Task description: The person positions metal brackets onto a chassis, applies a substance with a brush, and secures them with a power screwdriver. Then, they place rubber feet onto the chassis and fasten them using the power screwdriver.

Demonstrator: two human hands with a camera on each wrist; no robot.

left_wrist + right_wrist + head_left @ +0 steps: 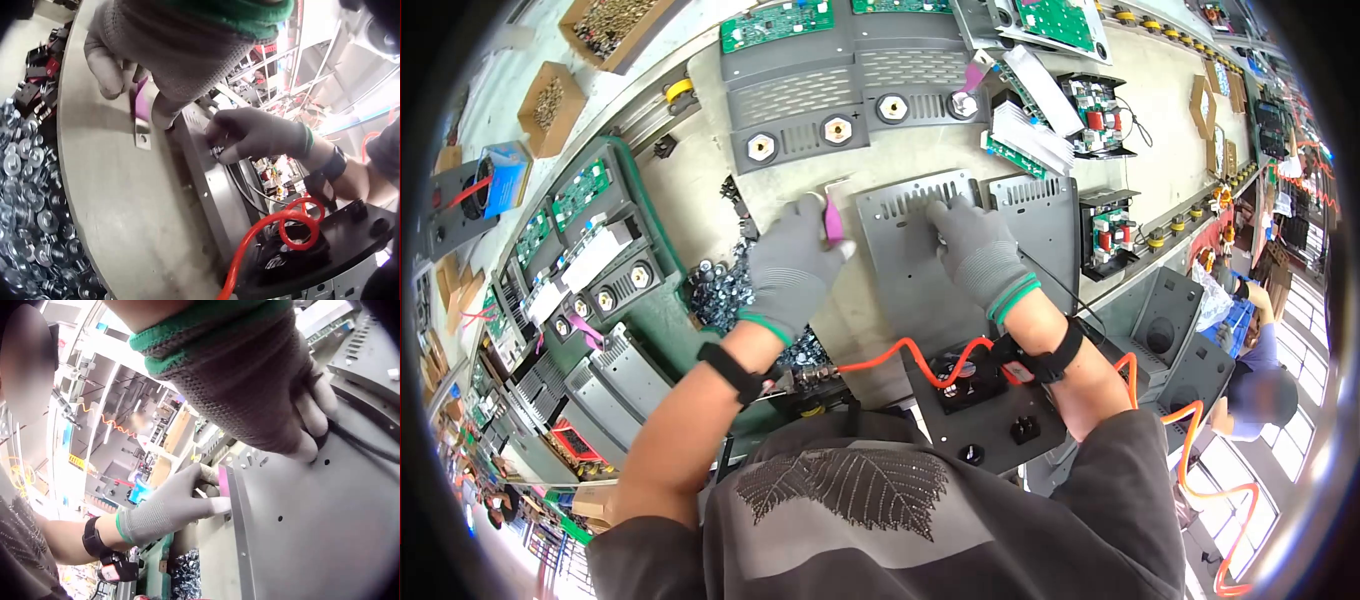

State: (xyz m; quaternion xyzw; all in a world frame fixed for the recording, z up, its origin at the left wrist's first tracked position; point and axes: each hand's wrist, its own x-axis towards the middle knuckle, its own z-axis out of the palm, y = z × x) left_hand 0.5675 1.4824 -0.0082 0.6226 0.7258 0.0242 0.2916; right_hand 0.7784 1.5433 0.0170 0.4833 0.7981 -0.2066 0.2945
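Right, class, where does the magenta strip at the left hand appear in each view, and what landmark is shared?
Head: magenta strip, left of and above centre.
Left wrist: magenta strip, left of and above centre.
Right wrist: magenta strip, slightly right of and below centre.
Shared landmark: the grey panel beneath the right hand.

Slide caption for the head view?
Left grip holds a purple piece, right grip at a gray slotted panel, screws piled near the left.
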